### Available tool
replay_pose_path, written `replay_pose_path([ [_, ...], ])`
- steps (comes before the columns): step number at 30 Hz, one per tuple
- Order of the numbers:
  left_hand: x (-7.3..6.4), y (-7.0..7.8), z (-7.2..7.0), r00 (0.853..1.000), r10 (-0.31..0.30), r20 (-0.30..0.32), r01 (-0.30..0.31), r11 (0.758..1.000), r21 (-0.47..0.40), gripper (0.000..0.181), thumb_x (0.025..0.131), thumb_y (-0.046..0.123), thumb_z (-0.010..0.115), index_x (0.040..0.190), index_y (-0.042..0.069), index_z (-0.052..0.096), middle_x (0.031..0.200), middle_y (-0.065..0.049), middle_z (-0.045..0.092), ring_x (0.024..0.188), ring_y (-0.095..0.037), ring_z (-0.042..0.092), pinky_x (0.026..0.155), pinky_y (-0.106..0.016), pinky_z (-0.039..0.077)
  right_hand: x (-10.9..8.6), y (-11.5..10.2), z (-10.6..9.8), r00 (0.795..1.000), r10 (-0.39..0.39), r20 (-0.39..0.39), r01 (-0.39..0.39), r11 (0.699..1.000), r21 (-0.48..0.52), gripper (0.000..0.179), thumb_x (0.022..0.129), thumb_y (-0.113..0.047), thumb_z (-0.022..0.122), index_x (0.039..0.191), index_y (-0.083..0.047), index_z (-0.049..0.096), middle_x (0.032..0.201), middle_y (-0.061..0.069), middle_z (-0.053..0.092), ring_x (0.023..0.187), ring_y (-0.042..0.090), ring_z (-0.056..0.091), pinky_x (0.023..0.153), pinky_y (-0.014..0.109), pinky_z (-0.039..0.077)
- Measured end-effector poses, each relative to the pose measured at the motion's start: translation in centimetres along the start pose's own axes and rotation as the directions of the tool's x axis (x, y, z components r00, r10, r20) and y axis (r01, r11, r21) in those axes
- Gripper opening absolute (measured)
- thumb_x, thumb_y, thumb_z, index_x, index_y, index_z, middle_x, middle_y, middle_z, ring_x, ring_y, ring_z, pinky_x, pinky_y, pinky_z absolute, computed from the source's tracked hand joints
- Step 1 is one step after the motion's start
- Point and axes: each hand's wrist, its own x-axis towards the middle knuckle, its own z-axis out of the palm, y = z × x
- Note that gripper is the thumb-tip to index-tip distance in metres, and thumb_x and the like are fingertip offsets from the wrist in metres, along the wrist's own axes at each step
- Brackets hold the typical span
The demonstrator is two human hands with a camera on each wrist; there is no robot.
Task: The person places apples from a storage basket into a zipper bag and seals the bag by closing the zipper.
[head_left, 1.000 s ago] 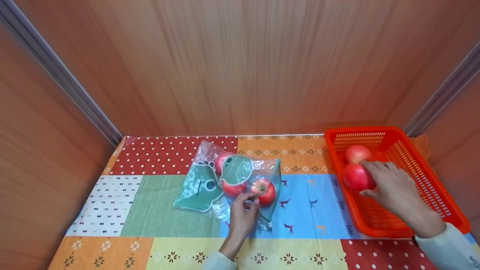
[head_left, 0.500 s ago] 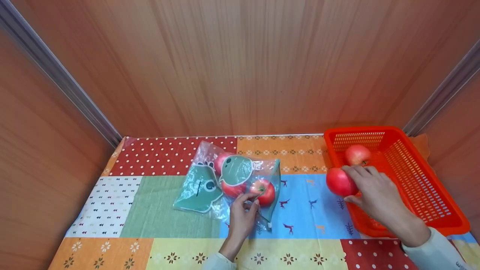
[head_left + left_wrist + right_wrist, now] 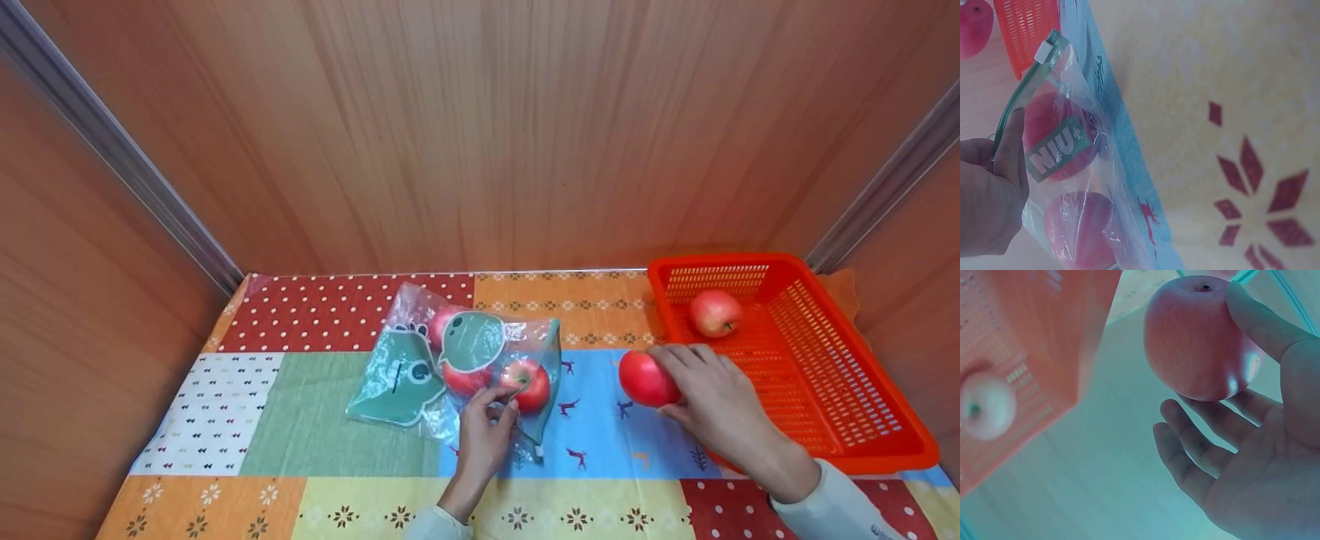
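Note:
My right hand grips a red apple above the blue patch of the cloth, left of the orange basket. In the right wrist view the thumb and some fingers hold this apple, while the other fingers are free of it. A clear zip bag with green cartoon prints lies mid-table with several apples inside. My left hand pinches the upper layer of the bag at its opening. The left wrist view shows the green zip edge between thumb and fingers, and a white slider.
One more apple sits in the basket's far left part. A patchwork cloth covers the table. Wood-patterned panels enclose it at the back and both sides.
My right hand has lifted the apple out of the basket and carried it left over the rim, onto the bag's side. The left hand and the bag have stayed in place.

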Motion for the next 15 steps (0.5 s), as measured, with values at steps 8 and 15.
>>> replay_pose_path([
  [8,0.1,-0.1,0.0,1.000,0.015,-0.006,-0.015,1.000,-0.009,0.021,0.098,0.005,0.073,0.119,0.007,0.076,0.108,-0.007,0.067,0.078,-0.015,0.066,0.069,-0.023,0.059,0.1,-1.4,1.5,0.999,-0.033,0.003,0.033,0.999,0.002,0.081,0.066,-0.016,0.102,0.138,-0.008,0.066,0.132,0.013,0.068,0.118,0.035,0.058,0.092,0.060,0.056],
  [15,0.2,-0.3,0.1,1.000,0.013,-0.007,-0.013,1.000,-0.010,0.021,0.098,0.004,0.073,0.119,0.007,0.076,0.107,-0.007,0.067,0.077,-0.014,0.067,0.069,-0.022,0.060,0.4,-2.3,2.6,0.998,-0.056,-0.012,0.056,0.998,-0.010,0.081,0.063,-0.018,0.103,0.136,-0.011,0.067,0.130,0.011,0.070,0.118,0.034,0.060,0.094,0.058,0.057],
])
